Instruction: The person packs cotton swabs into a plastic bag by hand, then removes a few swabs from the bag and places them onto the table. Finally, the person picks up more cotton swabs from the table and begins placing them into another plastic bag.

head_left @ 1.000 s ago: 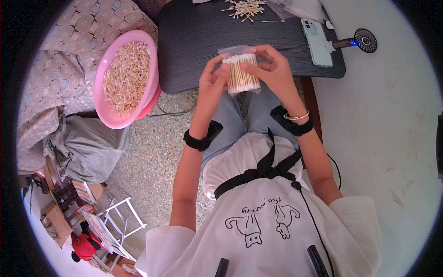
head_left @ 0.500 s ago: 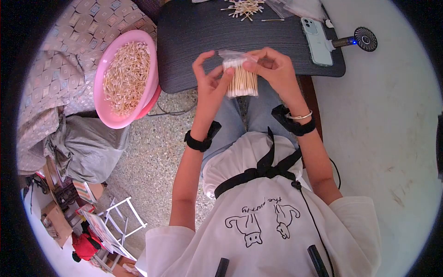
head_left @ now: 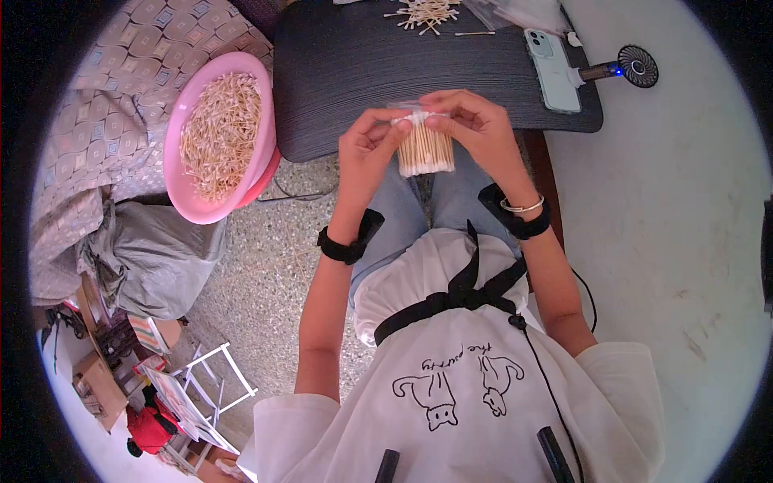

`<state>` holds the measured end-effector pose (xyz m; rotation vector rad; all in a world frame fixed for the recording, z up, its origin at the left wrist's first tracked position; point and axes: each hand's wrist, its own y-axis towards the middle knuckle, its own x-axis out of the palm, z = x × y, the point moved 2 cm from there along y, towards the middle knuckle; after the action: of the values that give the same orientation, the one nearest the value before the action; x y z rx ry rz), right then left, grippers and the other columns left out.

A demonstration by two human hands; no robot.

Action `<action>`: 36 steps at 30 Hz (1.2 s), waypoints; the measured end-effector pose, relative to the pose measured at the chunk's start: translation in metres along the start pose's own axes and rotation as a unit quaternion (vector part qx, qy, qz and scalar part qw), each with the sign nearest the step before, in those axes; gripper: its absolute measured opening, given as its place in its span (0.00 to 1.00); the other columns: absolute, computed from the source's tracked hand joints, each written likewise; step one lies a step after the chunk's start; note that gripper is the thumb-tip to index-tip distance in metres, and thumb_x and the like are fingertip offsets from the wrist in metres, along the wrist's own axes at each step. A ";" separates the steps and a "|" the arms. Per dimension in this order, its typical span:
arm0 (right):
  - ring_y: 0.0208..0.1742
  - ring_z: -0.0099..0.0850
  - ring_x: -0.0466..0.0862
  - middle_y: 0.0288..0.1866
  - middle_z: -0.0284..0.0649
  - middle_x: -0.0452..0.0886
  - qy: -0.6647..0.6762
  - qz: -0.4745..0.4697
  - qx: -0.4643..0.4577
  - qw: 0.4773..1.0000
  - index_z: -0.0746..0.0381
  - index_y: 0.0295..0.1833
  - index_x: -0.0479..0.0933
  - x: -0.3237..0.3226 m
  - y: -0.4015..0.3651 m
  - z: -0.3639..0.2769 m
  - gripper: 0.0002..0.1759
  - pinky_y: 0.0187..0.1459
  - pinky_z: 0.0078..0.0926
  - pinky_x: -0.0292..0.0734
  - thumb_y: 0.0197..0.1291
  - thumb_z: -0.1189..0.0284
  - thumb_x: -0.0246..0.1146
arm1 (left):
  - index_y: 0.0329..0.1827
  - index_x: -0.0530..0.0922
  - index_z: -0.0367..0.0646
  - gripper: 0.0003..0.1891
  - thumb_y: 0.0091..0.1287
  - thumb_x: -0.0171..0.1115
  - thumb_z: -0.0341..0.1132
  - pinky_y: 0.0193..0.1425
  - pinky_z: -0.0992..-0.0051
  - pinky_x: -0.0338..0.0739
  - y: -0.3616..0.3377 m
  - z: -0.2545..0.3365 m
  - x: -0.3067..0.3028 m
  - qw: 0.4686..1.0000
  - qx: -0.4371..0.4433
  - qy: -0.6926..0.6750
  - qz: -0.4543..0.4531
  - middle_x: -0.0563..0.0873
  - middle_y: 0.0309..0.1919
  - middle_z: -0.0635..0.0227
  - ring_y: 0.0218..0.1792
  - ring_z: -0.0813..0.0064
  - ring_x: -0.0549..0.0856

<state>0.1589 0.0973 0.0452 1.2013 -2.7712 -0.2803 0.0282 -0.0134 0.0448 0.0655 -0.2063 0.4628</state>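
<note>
A clear plastic bag of cotton swabs (head_left: 426,148) hangs upright between my hands, just over the near edge of the black table (head_left: 354,76). My left hand (head_left: 372,143) pinches its upper left corner between thumb and fingers. On the other side my right hand (head_left: 471,119) grips the upper right, thumb in front and fingers along the bag's top edge. The swabs stand side by side inside, white tips at top and bottom. Part of the bag's top is hidden behind my fingers.
To the left, a pink basin (head_left: 174,161) holds a heap of loose swabs. At the table's far side lie a pile of swabs (head_left: 428,14), one single swab (head_left: 475,33) and clear plastic bags (head_left: 523,14). A phone (head_left: 552,71) and a small fan (head_left: 637,67) are at the right.
My left fingers, raised and spread before, have closed onto the bag's top left. My right fingers have moved along the top edge, and the bag sits slightly lower.
</note>
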 end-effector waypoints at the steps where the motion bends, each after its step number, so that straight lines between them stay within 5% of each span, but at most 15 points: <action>1: 0.46 0.24 0.81 0.48 0.41 0.81 -0.008 -0.007 -0.007 1.000 0.66 0.39 0.80 -0.002 -0.001 0.002 0.08 0.46 0.21 0.77 0.54 0.74 0.66 | 0.48 0.75 0.36 0.09 0.66 0.59 0.27 0.48 0.81 0.75 0.000 -0.002 -0.001 1.000 0.002 0.014 -0.014 0.85 0.40 0.62 0.42 0.80 0.82; 8: 0.56 0.28 0.76 0.58 0.40 0.74 -0.001 -0.016 -0.105 0.994 0.66 0.44 0.78 0.004 0.005 -0.003 0.10 0.55 0.23 0.73 0.55 0.79 0.64 | 0.53 0.70 0.37 0.13 0.66 0.58 0.26 0.56 0.76 0.72 0.004 -0.004 0.012 0.990 0.114 -0.076 0.022 0.77 0.54 0.59 0.53 0.76 0.77; 14: 0.60 0.29 0.73 0.60 0.41 0.71 0.160 0.022 -0.014 0.987 0.68 0.51 0.73 0.018 0.009 0.020 0.16 0.61 0.26 0.69 0.56 0.82 0.62 | 0.55 0.70 0.37 0.16 0.65 0.55 0.23 0.57 0.76 0.71 0.021 -0.029 0.009 0.992 0.083 -0.078 0.056 0.80 0.51 0.61 0.52 0.75 0.78; 27: 0.39 0.20 0.78 0.38 0.36 0.81 0.167 0.105 0.057 0.979 0.67 0.37 0.78 0.018 0.029 0.062 0.06 0.42 0.18 0.73 0.54 0.76 0.62 | 0.40 0.77 0.36 0.09 0.57 0.57 0.19 0.48 0.80 0.72 0.046 -0.054 -0.003 0.974 0.037 -0.201 0.094 0.83 0.37 0.67 0.42 0.80 0.80; 36: 0.38 0.18 0.75 0.37 0.32 0.79 0.174 0.111 0.098 0.973 0.64 0.34 0.76 0.020 0.030 0.068 0.06 0.40 0.17 0.70 0.58 0.72 0.62 | 0.45 0.77 0.36 0.09 0.65 0.55 0.27 0.50 0.78 0.72 0.051 -0.058 0.000 0.983 -0.001 -0.145 0.114 0.82 0.41 0.67 0.44 0.78 0.79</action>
<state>0.1121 0.1116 -0.0144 0.8611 -2.6275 0.2105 0.0157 0.0386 -0.0110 0.1072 -0.5050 0.6816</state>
